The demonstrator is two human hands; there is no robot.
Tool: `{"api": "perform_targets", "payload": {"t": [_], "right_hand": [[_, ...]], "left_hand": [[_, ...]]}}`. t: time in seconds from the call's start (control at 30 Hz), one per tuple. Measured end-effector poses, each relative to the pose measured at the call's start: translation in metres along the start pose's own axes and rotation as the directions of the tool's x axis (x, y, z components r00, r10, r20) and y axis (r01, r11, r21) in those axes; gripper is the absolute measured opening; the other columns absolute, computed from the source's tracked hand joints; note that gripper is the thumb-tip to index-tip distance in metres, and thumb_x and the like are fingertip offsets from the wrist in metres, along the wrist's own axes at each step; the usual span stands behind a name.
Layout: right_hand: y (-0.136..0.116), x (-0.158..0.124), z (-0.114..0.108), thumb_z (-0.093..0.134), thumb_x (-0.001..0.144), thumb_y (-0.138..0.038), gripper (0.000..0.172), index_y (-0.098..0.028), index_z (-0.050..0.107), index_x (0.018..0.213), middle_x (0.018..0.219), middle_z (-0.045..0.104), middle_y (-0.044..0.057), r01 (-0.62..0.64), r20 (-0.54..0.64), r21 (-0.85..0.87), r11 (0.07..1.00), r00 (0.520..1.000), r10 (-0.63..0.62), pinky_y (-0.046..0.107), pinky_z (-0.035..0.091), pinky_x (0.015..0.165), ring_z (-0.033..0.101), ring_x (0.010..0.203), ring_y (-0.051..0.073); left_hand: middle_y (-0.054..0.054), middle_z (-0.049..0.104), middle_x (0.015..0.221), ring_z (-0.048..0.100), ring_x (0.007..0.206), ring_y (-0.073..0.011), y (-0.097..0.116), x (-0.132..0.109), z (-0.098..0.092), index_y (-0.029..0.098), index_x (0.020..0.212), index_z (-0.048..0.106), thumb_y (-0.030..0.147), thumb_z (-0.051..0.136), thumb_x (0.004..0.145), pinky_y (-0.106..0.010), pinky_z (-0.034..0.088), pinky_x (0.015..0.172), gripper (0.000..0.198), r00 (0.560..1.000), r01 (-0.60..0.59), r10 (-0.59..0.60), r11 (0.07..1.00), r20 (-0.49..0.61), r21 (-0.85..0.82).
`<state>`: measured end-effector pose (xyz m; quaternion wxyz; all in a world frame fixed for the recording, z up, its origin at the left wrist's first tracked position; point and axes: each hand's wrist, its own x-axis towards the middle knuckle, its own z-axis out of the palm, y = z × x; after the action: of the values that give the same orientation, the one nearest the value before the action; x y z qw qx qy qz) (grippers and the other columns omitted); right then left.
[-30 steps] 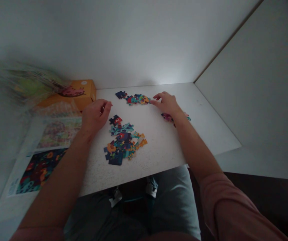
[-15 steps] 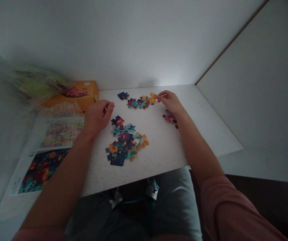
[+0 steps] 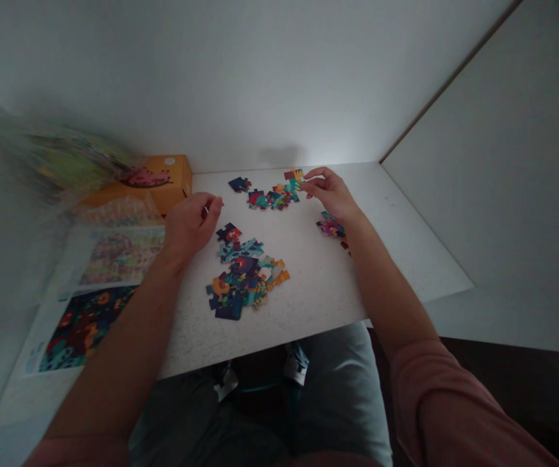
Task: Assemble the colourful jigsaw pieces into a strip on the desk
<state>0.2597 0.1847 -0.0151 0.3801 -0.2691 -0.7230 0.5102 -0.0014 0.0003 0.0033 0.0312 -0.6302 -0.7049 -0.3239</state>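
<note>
My right hand (image 3: 327,191) pinches a puzzle piece (image 3: 296,178) with brown, yellow and teal print, at the right end of a row of puzzle pieces (image 3: 272,198) near the wall. My left hand (image 3: 194,224) rests on the table with its fingers curled; whether anything small is in them I cannot tell. Just right of it lies a dark and red piece (image 3: 229,233), above a larger heap of puzzle pieces (image 3: 240,285). A dark blue piece (image 3: 239,185) lies at the back. Purple pieces (image 3: 331,226) sit below my right hand, partly hidden by the wrist.
An orange box (image 3: 175,181) stands at the back left, with a clear plastic bag (image 3: 80,155) over it. Printed picture sheets (image 3: 87,324) lie on the left, partly behind my left arm. The white table (image 3: 309,285) meets a wall behind and a panel on the right.
At the right end of the back row, a brown, yellow and teal piece now shows in my right hand where a plain yellow-orange one was. The left hand has hardly moved.
</note>
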Motion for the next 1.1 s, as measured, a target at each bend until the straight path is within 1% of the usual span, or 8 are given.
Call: {"api": "perform_targets", "payload": {"t": [0.13,0.23,0.3,0.43,0.53,0.63,0.8,1.1], "right_hand": [[-0.016,-0.008,0.013,0.07,0.073,-0.045,0.029,-0.026,0.057,0.09,0.08,0.063,0.0,-0.069,0.149,-0.02,0.997,0.986,0.071,0.028,0.042,0.058,0.056,0.07,0.014],[-0.017,-0.013,0.026,0.066,0.076,-0.047,0.026,-0.028,0.06,0.092,0.085,0.064,0.002,-0.077,0.291,-0.156,0.985,0.949,0.121,0.031,0.044,0.06,0.057,0.074,0.017],[-0.011,-0.014,0.032,0.062,0.079,-0.047,0.022,-0.03,0.061,0.092,0.088,0.063,0.003,0.0,0.235,-0.329,0.944,0.969,0.082,0.036,0.045,0.065,0.057,0.076,0.02],[0.004,-0.012,0.041,0.062,0.077,-0.049,0.03,-0.032,0.061,0.102,0.099,0.059,0.007,0.076,0.08,-0.673,0.736,0.996,-0.029,0.046,0.043,0.079,0.056,0.089,0.028],[0.007,-0.011,0.046,0.06,0.076,-0.053,0.044,-0.032,0.056,0.115,0.111,0.055,0.009,0.058,0.044,-0.778,0.625,0.998,-0.037,0.049,0.041,0.084,0.053,0.099,0.031],[0.004,-0.011,0.05,0.057,0.078,-0.054,0.044,-0.031,0.056,0.116,0.113,0.054,0.009,0.056,0.044,-0.811,0.583,0.998,-0.036,0.049,0.04,0.087,0.053,0.1,0.029],[0.0,-0.011,0.048,0.058,0.077,-0.054,0.041,-0.03,0.057,0.11,0.113,0.054,0.009,0.037,0.028,-0.827,0.562,0.999,-0.026,0.049,0.037,0.088,0.052,0.099,0.029],[0.01,-0.008,0.035,0.07,0.071,-0.048,0.041,-0.028,0.056,0.104,0.112,0.052,0.01,0.091,0.025,-0.731,0.676,0.994,-0.107,0.05,0.036,0.086,0.048,0.097,0.03]], "left_hand": [[-0.002,0.06,0.078,0.051,0.07,-0.0137,0.001,0.0,-0.001,0.021,0.091,0.06,0.04,0.038,0.091,-0.03,0.04,0.067,0.03,1.0,-0.001,0.001,1.0,0.008,0.018],[-0.002,0.059,0.079,0.051,0.07,-0.0131,0.002,-0.001,-0.001,0.02,0.091,0.06,0.04,0.036,0.092,-0.03,0.04,0.068,0.031,1.0,-0.001,0.001,1.0,0.008,0.023],[-0.001,0.059,0.08,0.051,0.07,-0.013,0.003,-0.001,-0.002,0.02,0.092,0.059,0.042,0.035,0.092,-0.03,0.04,0.068,0.033,1.0,0.002,-0.002,1.0,0.013,0.023],[-0.002,0.059,0.081,0.052,0.071,-0.0133,0.004,-0.001,-0.002,0.021,0.091,0.059,0.043,0.034,0.092,-0.031,0.04,0.069,0.033,1.0,0.003,-0.003,1.0,0.019,0.028],[-0.002,0.06,0.081,0.052,0.071,-0.0139,0.004,-0.001,-0.002,0.021,0.09,0.059,0.043,0.035,0.092,-0.031,0.04,0.068,0.032,1.0,0.005,-0.006,1.0,0.022,0.028],[-0.002,0.06,0.082,0.053,0.073,-0.0143,0.005,-0.002,-0.002,0.021,0.091,0.058,0.043,0.034,0.092,-0.03,0.04,0.068,0.033,1.0,0.008,-0.008,1.0,0.023,0.021],[-0.003,0.06,0.084,0.053,0.074,-0.0137,0.006,-0.003,-0.003,0.02,0.092,0.058,0.044,0.032,0.093,-0.03,0.04,0.069,0.035,0.999,0.017,-0.018,1.0,0.035,0.025],[-0.001,0.059,0.081,0.05,0.071,-0.0125,0.004,-0.001,-0.003,0.019,0.092,0.057,0.043,0.034,0.093,-0.03,0.039,0.068,0.034,0.999,0.016,-0.018,0.999,0.046,0.037]]}}
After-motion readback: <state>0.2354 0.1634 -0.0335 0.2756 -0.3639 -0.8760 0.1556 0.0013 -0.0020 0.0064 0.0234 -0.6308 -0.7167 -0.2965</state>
